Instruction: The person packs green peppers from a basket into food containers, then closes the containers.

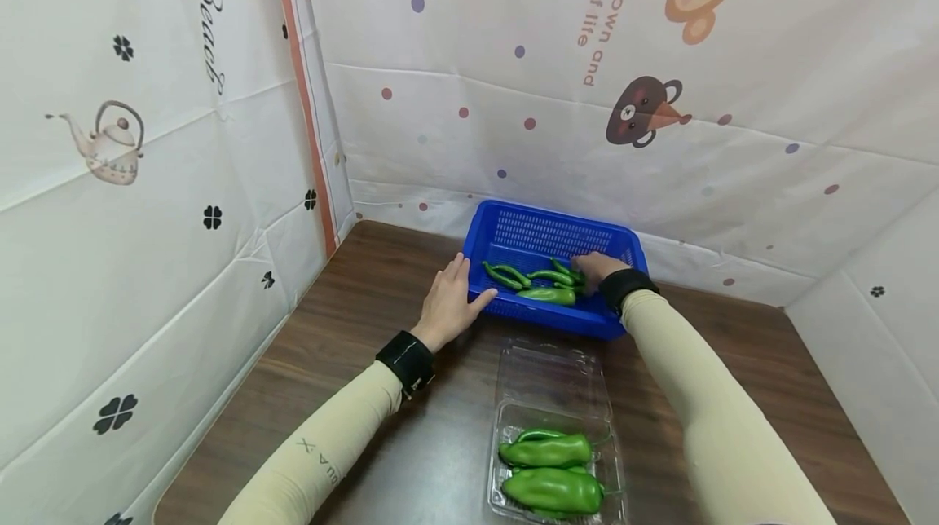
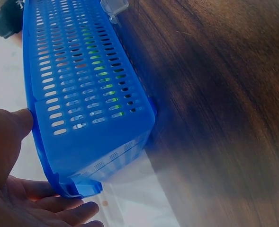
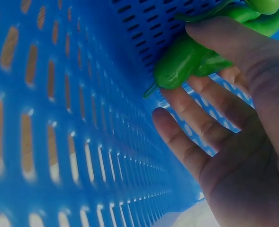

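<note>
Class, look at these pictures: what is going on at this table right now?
A person works at a wooden table with both hands. The left hand rests with straight fingers against the rim of a blue basket. The right hand reaches inside it and closes thumb and fingers around one green pepper among several lying there. Nearer the person, an open clear plastic box holds more green peppers.

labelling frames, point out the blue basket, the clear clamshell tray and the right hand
blue basket (image 1: 546, 236), head view, back wall
clear clamshell tray (image 1: 552, 374), head view, open lid
right hand (image 1: 596, 266), head view, back of hand
</note>
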A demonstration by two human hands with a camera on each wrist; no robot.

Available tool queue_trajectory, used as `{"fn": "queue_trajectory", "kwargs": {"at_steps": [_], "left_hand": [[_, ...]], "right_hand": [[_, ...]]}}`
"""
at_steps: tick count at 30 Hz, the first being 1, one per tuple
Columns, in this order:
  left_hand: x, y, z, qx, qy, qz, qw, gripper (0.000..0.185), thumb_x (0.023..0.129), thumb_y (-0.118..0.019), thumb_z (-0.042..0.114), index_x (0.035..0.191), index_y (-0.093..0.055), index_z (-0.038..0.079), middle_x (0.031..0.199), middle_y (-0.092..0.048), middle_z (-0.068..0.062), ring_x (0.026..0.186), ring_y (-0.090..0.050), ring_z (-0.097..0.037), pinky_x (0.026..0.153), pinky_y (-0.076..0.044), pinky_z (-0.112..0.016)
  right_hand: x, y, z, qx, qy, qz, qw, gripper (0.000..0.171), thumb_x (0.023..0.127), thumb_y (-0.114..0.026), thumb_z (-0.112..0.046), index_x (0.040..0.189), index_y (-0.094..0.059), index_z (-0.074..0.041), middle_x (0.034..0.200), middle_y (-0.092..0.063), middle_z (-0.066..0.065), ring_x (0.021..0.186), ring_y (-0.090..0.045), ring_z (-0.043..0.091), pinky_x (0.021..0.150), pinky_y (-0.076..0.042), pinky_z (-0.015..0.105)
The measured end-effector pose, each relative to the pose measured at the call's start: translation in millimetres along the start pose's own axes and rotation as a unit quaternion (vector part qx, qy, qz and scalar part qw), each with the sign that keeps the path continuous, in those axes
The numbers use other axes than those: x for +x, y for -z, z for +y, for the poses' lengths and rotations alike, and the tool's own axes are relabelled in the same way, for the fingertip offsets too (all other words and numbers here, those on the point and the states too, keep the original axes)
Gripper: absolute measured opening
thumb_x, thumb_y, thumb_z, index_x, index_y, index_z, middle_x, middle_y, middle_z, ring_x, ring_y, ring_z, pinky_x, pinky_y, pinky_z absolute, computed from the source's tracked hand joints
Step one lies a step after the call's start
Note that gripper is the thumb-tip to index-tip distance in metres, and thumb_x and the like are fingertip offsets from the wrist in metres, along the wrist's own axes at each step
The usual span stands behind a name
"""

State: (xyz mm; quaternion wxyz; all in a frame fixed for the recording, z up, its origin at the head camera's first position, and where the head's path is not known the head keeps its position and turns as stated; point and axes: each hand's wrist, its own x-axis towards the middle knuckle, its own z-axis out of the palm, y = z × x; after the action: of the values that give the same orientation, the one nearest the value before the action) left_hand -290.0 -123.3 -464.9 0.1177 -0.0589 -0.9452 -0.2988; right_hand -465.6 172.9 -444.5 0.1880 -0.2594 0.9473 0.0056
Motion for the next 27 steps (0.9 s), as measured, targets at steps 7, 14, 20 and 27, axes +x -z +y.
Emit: {"fn": "queue_trajectory", "kwargs": {"at_steps": [7,14,20,27], "left_hand": [[-0.5,-1.4,-0.1,-0.003,0.002,-0.004,1.0000,0.083,0.101,-0.062,0.052,0.156,-0.036,-0.005,0.164,-0.031,-0.023,0.149,-0.035,-0.037,0.124,-0.021,-0.051],[-0.5,-1.7,0.6,-0.001,0.004,-0.005,1.0000,0.083,0.101,-0.061,0.053,0.156,-0.035,-0.004,0.164,-0.030,-0.022,0.150,-0.034,-0.035,0.124,-0.022,-0.051],[0.5,-1.3,1.5,0.001,0.002,-0.005,1.0000,0.083,0.101,-0.061,0.052,0.156,-0.035,-0.004,0.164,-0.030,-0.022,0.150,-0.034,-0.035,0.124,-0.021,-0.051],[0.3,-0.4,0.4,0.002,0.003,-0.002,1.0000,0.083,0.101,-0.061,0.051,0.157,-0.035,-0.004,0.164,-0.031,-0.022,0.150,-0.034,-0.034,0.124,-0.021,-0.051]], "right_hand": [[-3,-2,2,0.007,-0.002,-0.012,1.000,0.053,0.089,-0.078,-0.004,0.137,-0.057,0.005,0.131,-0.061,0.030,0.122,-0.058,0.045,0.093,-0.054,0.053],[-7,0,1,0.009,-0.008,-0.010,1.000,0.055,0.089,-0.078,-0.007,0.138,-0.056,0.005,0.131,-0.061,0.029,0.122,-0.058,0.044,0.095,-0.053,0.055],[-10,7,2,0.021,-0.009,-0.003,1.000,0.058,0.088,-0.081,-0.012,0.139,-0.056,0.005,0.132,-0.061,0.029,0.124,-0.056,0.046,0.095,-0.052,0.056],[-12,14,-2,0.015,-0.003,0.005,1.000,0.058,0.089,-0.081,-0.011,0.139,-0.057,0.004,0.131,-0.062,0.027,0.123,-0.058,0.044,0.096,-0.053,0.055]]}}
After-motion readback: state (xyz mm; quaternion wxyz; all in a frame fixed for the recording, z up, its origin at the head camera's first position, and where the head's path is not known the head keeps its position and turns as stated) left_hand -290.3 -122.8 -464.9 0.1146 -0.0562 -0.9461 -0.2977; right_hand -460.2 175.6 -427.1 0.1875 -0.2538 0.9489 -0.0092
